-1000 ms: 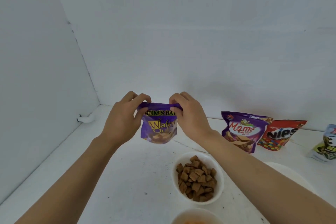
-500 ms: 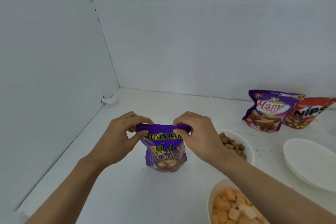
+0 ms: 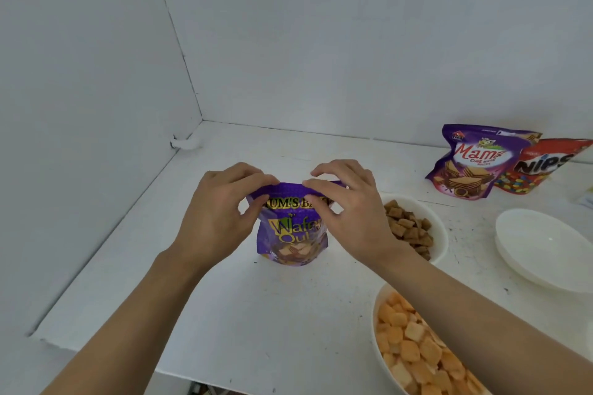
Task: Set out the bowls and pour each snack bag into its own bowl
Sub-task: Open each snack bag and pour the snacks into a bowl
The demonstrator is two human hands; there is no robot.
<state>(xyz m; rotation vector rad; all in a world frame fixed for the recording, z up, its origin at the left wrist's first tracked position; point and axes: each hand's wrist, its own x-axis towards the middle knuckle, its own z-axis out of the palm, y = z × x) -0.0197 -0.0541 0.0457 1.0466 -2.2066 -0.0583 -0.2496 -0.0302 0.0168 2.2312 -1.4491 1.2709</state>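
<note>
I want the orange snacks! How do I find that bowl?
Look at the white table, near its front right corner. The bowl there holds orange squares; the farther bowl holds brown pieces, and the stacked bowls look empty.

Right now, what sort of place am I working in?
Likely a staged booth, not a kitchen: a white tabletop, plain white panel walls meeting in a corner, and the Mama wafer bag beside the Nips bag.

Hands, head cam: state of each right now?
Left hand: pinching the top edge of the purple wafer bag.
Right hand: pinching the same top edge from the other side.
The bag stands on the table.
</note>
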